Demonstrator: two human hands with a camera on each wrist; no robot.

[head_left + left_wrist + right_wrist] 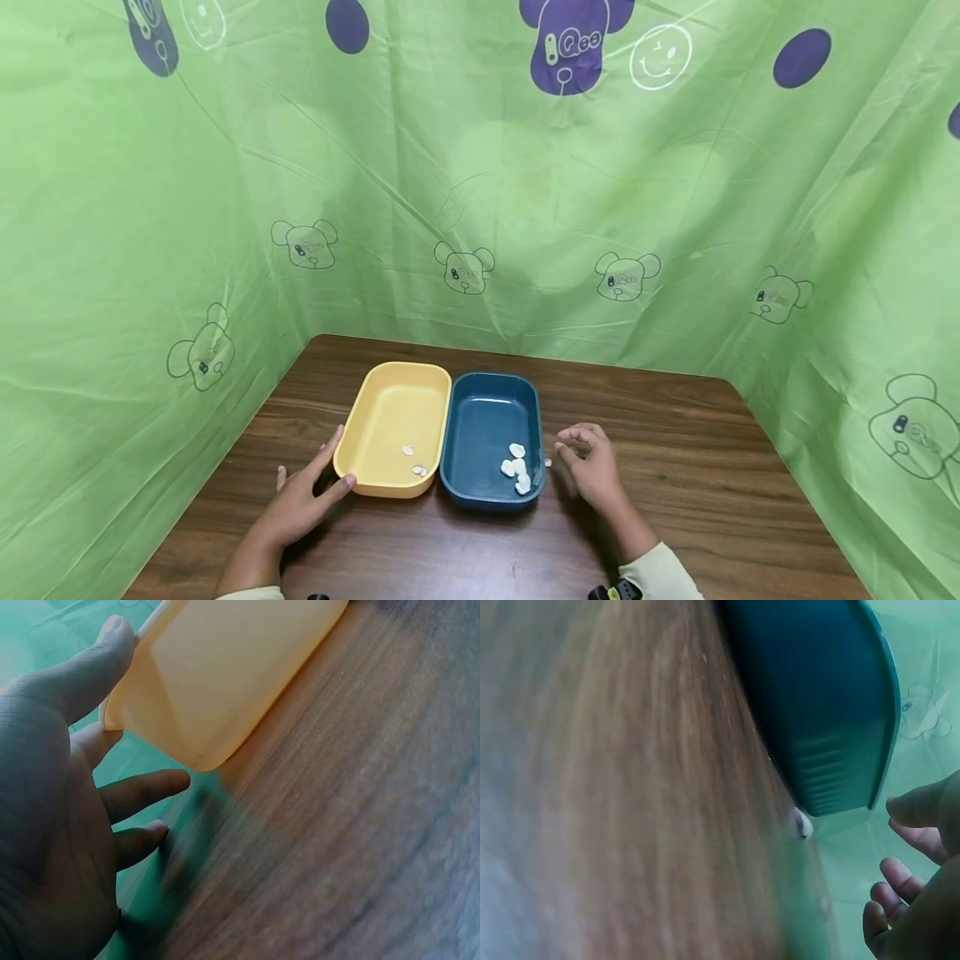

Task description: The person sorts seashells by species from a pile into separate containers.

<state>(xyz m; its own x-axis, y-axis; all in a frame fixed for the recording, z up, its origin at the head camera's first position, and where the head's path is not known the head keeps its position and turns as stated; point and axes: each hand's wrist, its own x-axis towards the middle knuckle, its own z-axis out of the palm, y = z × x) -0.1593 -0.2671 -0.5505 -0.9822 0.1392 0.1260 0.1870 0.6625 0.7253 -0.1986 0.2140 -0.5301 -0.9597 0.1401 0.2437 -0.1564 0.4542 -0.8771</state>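
My left hand [296, 504] touches the near left corner of a yellow tray [390, 487], its thumb and index finger spread along the outside. The left wrist view shows the other fingers extended, clear of the tray. Inside lie a few small whitish shell-like pieces [408, 450]. A dark blue tray [487, 502] stands right beside it and holds several larger white lumpy pieces [522, 483] near its right side. To the right of it, my right hand [596, 471] hovers with loosely bent fingers and nothing visible between them. A small white piece [802, 823] lies on the table just outside the blue tray.
Both trays stand on a dark wood-grain table [675, 442]. A green printed cloth [525, 183] hangs around its back and sides. Small dark objects show at the near edge, one by the left forearm and one at the right wrist.
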